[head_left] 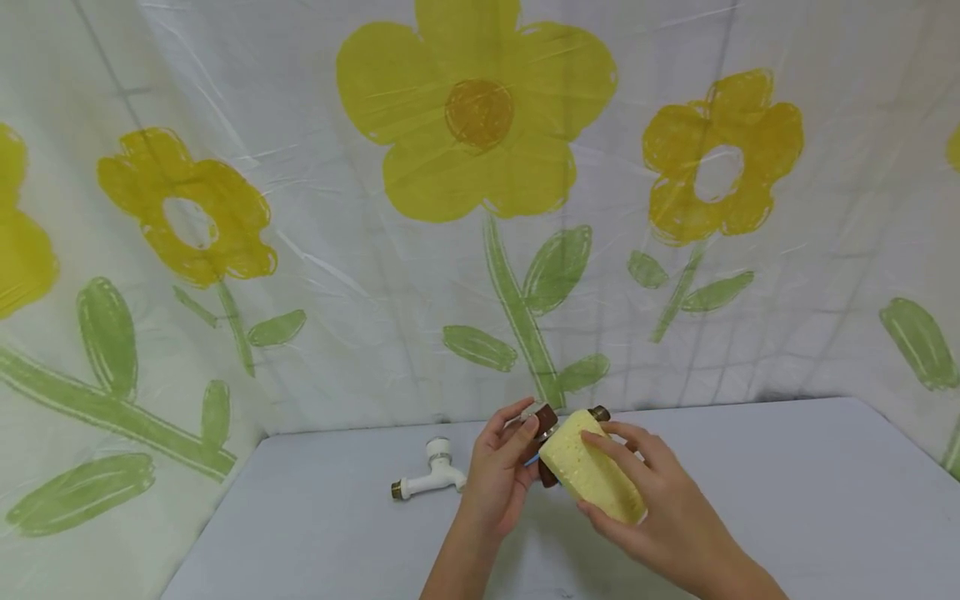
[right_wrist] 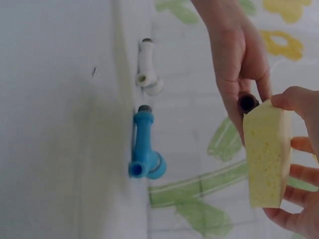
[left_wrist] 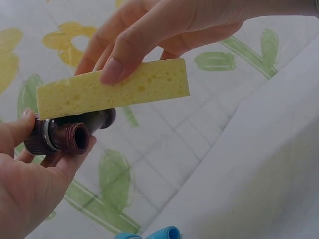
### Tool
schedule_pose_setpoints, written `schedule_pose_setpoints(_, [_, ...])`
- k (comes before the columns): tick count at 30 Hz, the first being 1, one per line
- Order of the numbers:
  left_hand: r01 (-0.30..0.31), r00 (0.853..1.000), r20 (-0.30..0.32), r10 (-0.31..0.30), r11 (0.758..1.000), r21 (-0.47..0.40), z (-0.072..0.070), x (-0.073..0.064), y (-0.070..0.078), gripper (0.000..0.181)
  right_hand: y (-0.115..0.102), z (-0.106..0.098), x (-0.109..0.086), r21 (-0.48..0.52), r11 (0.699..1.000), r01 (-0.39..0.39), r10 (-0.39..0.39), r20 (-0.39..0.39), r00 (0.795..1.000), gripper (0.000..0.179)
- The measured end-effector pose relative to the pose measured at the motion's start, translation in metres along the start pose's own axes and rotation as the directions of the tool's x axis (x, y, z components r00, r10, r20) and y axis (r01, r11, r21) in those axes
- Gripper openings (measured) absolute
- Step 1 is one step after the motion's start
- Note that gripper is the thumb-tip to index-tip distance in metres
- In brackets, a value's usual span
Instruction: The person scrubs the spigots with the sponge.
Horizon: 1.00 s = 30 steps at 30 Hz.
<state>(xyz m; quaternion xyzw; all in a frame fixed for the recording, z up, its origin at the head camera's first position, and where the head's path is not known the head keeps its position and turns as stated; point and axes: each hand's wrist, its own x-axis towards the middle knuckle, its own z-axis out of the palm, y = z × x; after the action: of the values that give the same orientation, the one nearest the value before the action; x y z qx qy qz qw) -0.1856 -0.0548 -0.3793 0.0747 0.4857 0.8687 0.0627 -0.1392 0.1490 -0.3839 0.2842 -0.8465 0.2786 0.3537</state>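
Note:
My left hand (head_left: 498, 471) grips a dark brown faucet (left_wrist: 75, 135) by its knob end, raised above the table. The faucet's threaded inlet (head_left: 600, 412) pokes out past a yellow sponge (head_left: 592, 471). Thumb and fingers of my right hand (head_left: 667, 500) hold that sponge against the faucet's body. In the left wrist view the sponge (left_wrist: 114, 89) lies along the upper side of the faucet, its pores plain to see. From the right wrist the sponge (right_wrist: 267, 154) hides most of the faucet, leaving one dark round opening (right_wrist: 247, 103) in sight.
A white faucet (head_left: 431, 473) lies on the pale table (head_left: 322, 533), left of my hands. A blue faucet (right_wrist: 143, 144) lies near the white one, mostly hidden behind my hands in the head view. Behind the table hangs a sheet (head_left: 315, 233) printed with yellow flowers.

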Motion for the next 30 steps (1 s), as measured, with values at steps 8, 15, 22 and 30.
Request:
schedule_pose_setpoints(8, [0.000,1.000,0.027,0.000,1.000,-0.013,0.001,0.000,0.000,0.030,0.002,-0.003,0.001,0.001,1.000,-0.028,0.028,-0.019,0.999,0.055])
schedule_pose_setpoints(15, [0.001,0.997,0.076,-0.001,1.000,0.003,0.000,-0.001,0.006,0.022,0.001,-0.005,0.003,-0.006,0.998,-0.057,0.057,-0.016,0.998,0.072])
schedule_pose_setpoints(22, [0.006,0.992,0.127,-0.013,0.998,0.058,-0.004,-0.001,0.009,0.049,-0.003,-0.008,0.005,0.018,0.998,-0.060,0.060,0.005,0.998,0.076])
schedule_pose_setpoints(30, [0.004,0.991,0.133,-0.010,0.999,0.044,-0.003,0.000,0.009,0.046,0.003,-0.012,0.007,0.033,0.996,-0.086,0.088,-0.053,0.995,0.076])
